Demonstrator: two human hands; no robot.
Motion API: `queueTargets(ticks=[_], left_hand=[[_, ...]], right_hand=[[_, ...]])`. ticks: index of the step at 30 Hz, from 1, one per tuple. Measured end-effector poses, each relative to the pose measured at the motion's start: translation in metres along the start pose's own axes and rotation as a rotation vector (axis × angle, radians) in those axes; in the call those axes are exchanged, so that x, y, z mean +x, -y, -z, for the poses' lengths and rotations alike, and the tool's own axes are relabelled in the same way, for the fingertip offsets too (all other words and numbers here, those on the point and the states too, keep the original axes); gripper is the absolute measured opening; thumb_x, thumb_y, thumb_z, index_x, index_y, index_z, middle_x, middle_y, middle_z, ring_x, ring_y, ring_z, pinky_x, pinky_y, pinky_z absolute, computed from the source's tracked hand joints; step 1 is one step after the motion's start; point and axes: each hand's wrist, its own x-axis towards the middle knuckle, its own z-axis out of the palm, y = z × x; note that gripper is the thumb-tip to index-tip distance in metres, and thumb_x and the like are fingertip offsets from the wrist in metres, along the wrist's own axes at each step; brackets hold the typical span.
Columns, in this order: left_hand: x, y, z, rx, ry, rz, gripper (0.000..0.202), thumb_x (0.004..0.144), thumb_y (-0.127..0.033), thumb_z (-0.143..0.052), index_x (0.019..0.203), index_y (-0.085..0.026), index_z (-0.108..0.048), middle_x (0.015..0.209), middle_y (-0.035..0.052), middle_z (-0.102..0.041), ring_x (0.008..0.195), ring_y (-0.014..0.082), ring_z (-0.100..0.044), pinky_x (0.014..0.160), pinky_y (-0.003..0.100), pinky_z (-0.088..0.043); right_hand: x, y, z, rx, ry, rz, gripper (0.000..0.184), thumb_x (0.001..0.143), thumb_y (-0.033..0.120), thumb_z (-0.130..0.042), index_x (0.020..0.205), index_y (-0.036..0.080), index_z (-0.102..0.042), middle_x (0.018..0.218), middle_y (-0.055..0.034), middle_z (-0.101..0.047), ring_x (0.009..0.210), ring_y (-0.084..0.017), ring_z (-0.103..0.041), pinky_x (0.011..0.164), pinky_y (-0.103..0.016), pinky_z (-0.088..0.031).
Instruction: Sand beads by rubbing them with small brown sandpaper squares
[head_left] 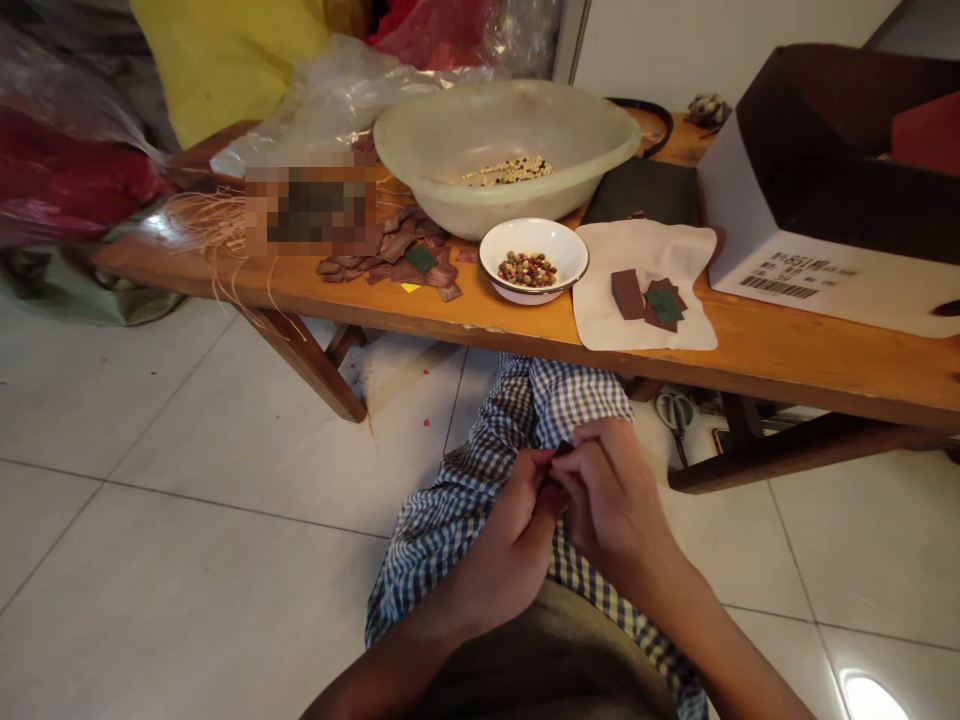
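Observation:
My left hand [517,540] and my right hand [619,495] meet over my lap, fingertips pinched together. Between them they grip a small dark brown piece [562,449]; only its top edge shows, and the fingers cover the rest. It resembles the flat brown pieces [628,294] lying with a green piece [664,305] on a white cloth [600,255] on the bench. Left of the cloth stands a white enamel bowl [491,245] with a dark rim. Round multicoloured beads [526,270] cover its bottom.
A large pale basin [420,180] holding small beads stands on the wooden bench [480,330]. Left of it are a pile of brown pieces [394,245] and loose pale strings [217,225]. An open box [750,240] occupies the right end. Scissors [677,415] lie beneath the bench.

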Motion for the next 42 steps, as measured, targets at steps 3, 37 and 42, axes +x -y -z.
queueTargets(ticks=[3, 37, 42], left_hand=[[0.000, 0.000, 0.000, -0.027, 0.011, -0.001, 0.018, 0.093, -0.025, -0.041, 0.109, -0.023, -0.048, 0.115, 0.0045, -0.056, 0.110, 0.0167, -0.050, 0.098, 0.031, -0.037], [-0.001, -0.011, 0.002, -0.091, 0.018, -0.030, 0.017, 0.092, -0.027, -0.043, 0.108, -0.024, -0.050, 0.114, 0.0036, -0.057, 0.109, 0.0181, -0.052, 0.097, 0.034, -0.039], [-0.004, -0.014, 0.001, -0.108, 0.044, -0.030, 0.016, 0.093, -0.027, -0.041, 0.106, -0.023, -0.049, 0.113, 0.0040, -0.057, 0.106, 0.0173, -0.053, 0.096, 0.035, -0.040]], right_hand=[[0.001, -0.001, 0.002, -0.014, 0.012, 0.002, 0.014, 0.083, 0.007, -0.044, 0.076, 0.016, -0.052, 0.087, -0.0090, -0.046, 0.079, -0.021, -0.044, 0.065, -0.036, -0.041], [0.012, 0.006, 0.015, -0.043, -0.003, 0.080, 0.014, 0.083, 0.007, -0.044, 0.075, 0.017, -0.051, 0.086, -0.0090, -0.046, 0.077, -0.021, -0.041, 0.064, -0.037, -0.039], [0.012, 0.009, 0.019, -0.072, -0.037, 0.092, 0.014, 0.082, 0.006, -0.044, 0.075, 0.017, -0.051, 0.086, -0.0095, -0.046, 0.078, -0.022, -0.042, 0.063, -0.037, -0.039]])
